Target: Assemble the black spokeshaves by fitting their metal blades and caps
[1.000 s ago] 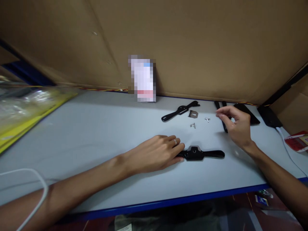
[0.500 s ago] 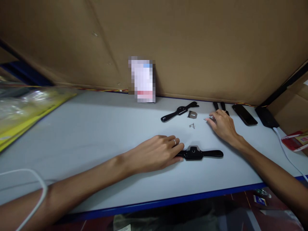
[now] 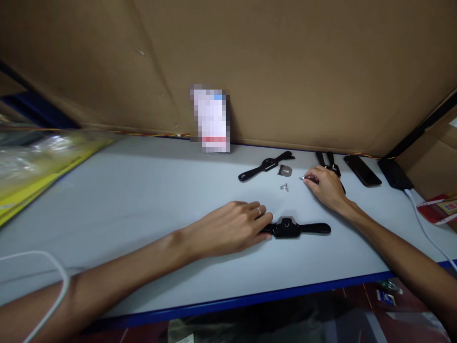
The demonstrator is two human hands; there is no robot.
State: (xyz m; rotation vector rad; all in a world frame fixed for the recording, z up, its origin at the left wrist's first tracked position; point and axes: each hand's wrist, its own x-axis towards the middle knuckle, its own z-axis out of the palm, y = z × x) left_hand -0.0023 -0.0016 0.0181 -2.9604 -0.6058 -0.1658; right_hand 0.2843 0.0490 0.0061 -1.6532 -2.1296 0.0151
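My left hand (image 3: 246,224), a ring on one finger, is closed around one handle of a black spokeshave (image 3: 289,229) lying on the table. The other handle points right, and a metal plate edge shows behind its body. Between thumb and fingers my right hand (image 3: 323,186) pinches a small silver screw (image 3: 302,178), just above the table. Left of that hand lie a flat metal blade (image 3: 284,170) with a slot and some small silver screws (image 3: 284,187). A second black spokeshave body (image 3: 269,164) rests behind them. More black spokeshaves (image 3: 332,164) lie partly hidden behind my right hand.
Farther right are a phone (image 3: 362,170) and a black box (image 3: 395,174) with a white cable. A blurred-out upright card or screen (image 3: 214,121) leans on the cardboard wall (image 3: 303,71). Plastic bags over a yellow sheet (image 3: 53,176) cover the left. The blue table edge (image 3: 214,304) runs in front.
My right hand has drawn slightly back and left from the rear spokeshaves, its fingers closing together with the screw in them. My left hand and its spokeshave have stayed put.
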